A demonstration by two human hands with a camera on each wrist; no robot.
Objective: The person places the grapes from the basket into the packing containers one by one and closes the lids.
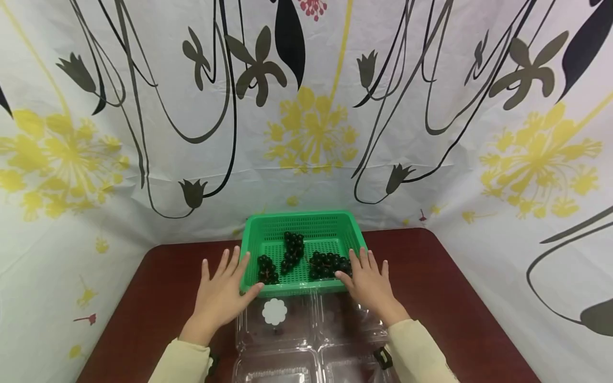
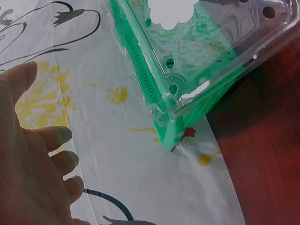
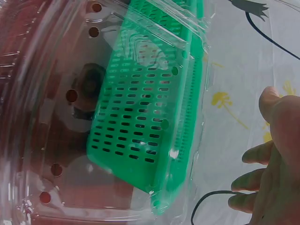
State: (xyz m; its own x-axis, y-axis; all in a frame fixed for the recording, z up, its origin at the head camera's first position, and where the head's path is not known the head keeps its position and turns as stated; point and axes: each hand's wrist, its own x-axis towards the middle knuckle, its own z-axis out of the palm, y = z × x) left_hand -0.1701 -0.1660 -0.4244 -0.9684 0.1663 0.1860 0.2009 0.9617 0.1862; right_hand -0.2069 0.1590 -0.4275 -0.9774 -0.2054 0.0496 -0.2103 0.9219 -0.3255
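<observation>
Our left hand (image 1: 221, 295), right hand (image 1: 371, 284) apart, fingers spread; bumping near clear container (image 1: 292, 336) could jolt far basket (image 1: 301, 289), spilling grapes (image 1: 293, 249).

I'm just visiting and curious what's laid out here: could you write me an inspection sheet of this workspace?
Surface: dark red table, far corners rounded.
Job's things: green basket holding three bunches of dark grapes; clear plastic box on the person's side, with white label.
Clutter: nothing seen.
Hands: left hand and right hand at opposite ends of the basket, fingers spread; whether they touch it is unclear.
Cables: nothing seen.
Surroundings: white cloth printed with flowers.
</observation>
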